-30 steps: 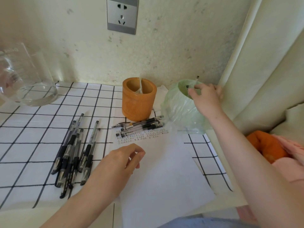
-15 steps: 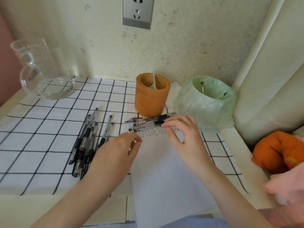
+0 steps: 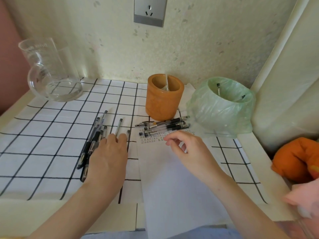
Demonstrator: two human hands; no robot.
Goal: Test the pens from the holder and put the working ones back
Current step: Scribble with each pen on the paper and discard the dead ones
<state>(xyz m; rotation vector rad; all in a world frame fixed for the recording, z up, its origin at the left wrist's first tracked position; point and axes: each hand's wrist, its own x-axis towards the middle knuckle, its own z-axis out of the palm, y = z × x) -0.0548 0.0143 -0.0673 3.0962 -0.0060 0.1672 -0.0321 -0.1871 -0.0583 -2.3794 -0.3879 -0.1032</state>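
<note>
Step looks like next-pen pick: left hand [image 3: 107, 157] lies flat on pen pile [image 3: 95, 135] left of centre, right hand [image 3: 187, 150] hovers empty over paper [image 3: 172, 190]; next needs one-pen pinch.

Home setting: a small desk in a room corner, used for writing. Landmark: orange pen holder [image 3: 164, 99], set against a speckled painted wall.

- Household wall socket [image 3: 149, 11] above it.
- Checked cloth [image 3: 51, 135] spread beneath it.
- Glass jug [image 3: 51, 71] well to its left.
- Small bin lined with a green plastic bag [image 3: 222, 111] just to its right.
- Loose pens [image 3: 165, 127] and scribbled paper [image 3: 172, 187] in front.
- Orange soft fabric item [image 3: 296, 159] further right.
</note>
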